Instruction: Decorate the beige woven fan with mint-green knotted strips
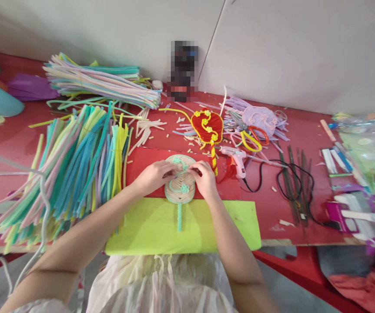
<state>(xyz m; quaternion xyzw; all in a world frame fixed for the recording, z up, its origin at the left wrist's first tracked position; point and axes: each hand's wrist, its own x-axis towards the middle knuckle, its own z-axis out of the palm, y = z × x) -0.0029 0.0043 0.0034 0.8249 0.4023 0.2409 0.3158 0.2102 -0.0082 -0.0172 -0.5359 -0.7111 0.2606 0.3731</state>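
A cream fan made of pipe cleaners [174,196], with a mint-green rim, handle and curled flower trim, lies flat before me. Over its left upper part, my left hand [156,176] is closed, fingertips pinched at the green trim. My right hand [206,179] reaches in from the other side, thumb and forefinger closed on a mint-green pipe cleaner [184,168] near the fan's upper right. The fingers partly hide the trim. Beneath the fan are a red board [145,163] and a lime-green sheet [216,226], over which the handle extends.
Bundles of coloured pipe cleaners [79,169] fill the left side. Behind the fan lies a finished red-and-yellow fan [203,126]. A pink glue gun [236,158] with a black cord, scissors [248,130] and a purple fan [261,119] sit to the right. Cut scraps are scattered about.
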